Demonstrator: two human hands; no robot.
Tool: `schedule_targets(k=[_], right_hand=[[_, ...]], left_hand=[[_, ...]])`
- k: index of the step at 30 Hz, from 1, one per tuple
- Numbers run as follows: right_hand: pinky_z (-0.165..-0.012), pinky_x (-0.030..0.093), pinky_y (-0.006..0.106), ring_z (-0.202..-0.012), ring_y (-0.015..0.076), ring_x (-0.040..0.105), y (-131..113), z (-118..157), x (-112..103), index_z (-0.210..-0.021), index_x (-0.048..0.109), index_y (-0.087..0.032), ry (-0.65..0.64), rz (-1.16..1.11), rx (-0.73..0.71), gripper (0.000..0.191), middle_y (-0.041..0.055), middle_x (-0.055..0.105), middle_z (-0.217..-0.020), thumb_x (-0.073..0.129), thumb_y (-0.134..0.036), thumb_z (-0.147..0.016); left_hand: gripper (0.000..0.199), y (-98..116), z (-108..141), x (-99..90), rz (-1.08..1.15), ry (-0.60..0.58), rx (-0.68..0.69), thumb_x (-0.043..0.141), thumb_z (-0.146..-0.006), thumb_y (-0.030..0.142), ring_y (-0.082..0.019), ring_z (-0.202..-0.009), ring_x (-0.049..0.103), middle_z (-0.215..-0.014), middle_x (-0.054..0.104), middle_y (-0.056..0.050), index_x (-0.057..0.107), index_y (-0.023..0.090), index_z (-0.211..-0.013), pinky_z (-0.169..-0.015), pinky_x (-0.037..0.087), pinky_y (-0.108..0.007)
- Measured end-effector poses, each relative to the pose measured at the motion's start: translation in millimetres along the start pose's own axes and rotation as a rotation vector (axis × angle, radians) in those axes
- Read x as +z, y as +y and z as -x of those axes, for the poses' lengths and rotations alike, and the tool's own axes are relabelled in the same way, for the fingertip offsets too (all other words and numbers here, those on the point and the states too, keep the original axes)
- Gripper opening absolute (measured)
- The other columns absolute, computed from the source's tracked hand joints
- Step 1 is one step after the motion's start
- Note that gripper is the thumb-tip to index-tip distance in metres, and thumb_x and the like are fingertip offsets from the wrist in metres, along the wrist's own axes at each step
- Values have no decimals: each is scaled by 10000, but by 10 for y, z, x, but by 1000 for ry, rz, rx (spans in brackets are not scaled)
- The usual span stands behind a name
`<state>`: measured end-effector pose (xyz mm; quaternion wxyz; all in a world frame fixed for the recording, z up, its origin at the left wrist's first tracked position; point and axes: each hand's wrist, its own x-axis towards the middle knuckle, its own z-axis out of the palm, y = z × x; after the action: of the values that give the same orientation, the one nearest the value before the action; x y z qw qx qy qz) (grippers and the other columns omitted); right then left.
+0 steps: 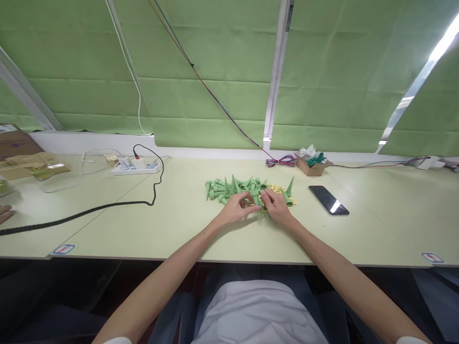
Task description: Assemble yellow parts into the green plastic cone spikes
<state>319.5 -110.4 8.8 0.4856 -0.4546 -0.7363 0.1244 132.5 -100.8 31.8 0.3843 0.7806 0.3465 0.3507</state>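
Observation:
My left hand (239, 206) is closed around a green plastic spike (255, 197), with its wide collar up and its pointed tip down near the table. My right hand (275, 204) is beside it, thumb and fingers pinched together at the spike's upper right side. Whatever is between those fingertips is too small or hidden to make out. Behind my hands lies a pile of similar green spikes (218, 187), some lying flat and some standing point up. Small yellow pieces (275, 188) are scattered behind and to the right of my right hand, partly covered by it and by a few spikes.
A black phone (328, 199) lies to the right. Behind it stands a small cardboard box (312, 168) with clear and dark green material, beside coiled wires (281, 161). On the left are a power strip (136, 167), a black cable (107, 206), and another person's hand (5, 213) at the edge.

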Motion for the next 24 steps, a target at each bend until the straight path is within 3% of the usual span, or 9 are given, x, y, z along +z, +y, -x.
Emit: schedule_targets(k=[24], right_hand=[[-552, 290, 278, -510, 120, 364, 6, 2, 9, -624, 344, -208, -40, -8, -8, 435, -33, 373, -542, 350, -424, -1002]], left_hand=[[316, -166, -82, 11, -209, 161, 229, 723, -771, 290, -90, -585, 414, -715, 476, 30, 445, 168, -684, -555, 329, -234]])
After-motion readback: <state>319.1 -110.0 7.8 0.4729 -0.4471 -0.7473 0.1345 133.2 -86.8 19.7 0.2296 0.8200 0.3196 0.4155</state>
